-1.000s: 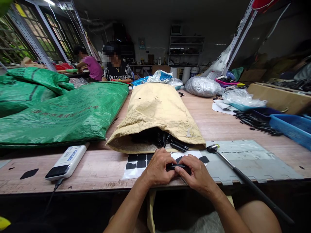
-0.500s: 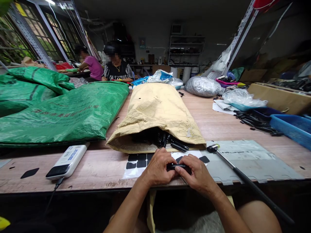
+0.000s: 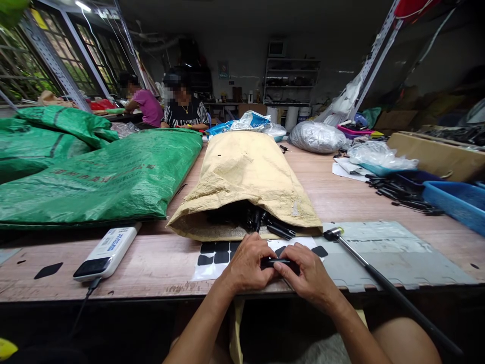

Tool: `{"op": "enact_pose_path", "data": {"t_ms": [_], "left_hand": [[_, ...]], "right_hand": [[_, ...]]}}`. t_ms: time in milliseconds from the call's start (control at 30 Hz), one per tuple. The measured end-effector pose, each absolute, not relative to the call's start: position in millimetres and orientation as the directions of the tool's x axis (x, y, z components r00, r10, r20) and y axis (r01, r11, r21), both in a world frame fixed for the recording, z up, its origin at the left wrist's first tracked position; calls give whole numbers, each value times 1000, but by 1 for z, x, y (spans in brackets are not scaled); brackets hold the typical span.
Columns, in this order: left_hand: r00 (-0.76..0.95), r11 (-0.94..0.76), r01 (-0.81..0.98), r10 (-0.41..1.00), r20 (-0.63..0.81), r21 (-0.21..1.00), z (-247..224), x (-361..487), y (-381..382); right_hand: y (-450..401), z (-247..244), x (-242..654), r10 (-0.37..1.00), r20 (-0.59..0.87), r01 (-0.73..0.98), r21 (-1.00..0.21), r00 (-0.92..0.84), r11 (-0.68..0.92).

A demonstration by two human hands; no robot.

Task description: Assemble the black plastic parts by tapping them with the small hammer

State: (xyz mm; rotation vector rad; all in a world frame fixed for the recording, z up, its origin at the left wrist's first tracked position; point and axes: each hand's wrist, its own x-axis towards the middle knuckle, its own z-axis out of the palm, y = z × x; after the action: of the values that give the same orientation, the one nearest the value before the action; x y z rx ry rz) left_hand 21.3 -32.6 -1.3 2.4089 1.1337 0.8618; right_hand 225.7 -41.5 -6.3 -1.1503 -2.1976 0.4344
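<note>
Through the head feed, I'd have the bare left hand and bare right hand, both curled snugly around the slim, glossy black plastic-looking piece, press its ends evenly

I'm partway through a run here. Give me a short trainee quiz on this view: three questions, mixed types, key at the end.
1. Multiple choice: what do the left hand and right hand hold between them?
(a) a white device with a cable
(b) a black piece
(c) a blue bin

2. True or false: the green sack with red print lies to the left of the tan sack, as the camera sees it.

3. Fill in: the parts showing at the tan sack's open mouth are ____ in colour.

Key: 1. b; 2. true; 3. black.
</note>
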Motion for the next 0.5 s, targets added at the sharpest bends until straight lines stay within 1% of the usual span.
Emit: {"op": "enact_pose_path", "data": {"t_ms": [500], "left_hand": [[491, -617, 573, 786, 377, 540, -3, 21, -31]], "right_hand": [[-41, -8, 226, 821, 366, 612, -548, -438, 570]]}}
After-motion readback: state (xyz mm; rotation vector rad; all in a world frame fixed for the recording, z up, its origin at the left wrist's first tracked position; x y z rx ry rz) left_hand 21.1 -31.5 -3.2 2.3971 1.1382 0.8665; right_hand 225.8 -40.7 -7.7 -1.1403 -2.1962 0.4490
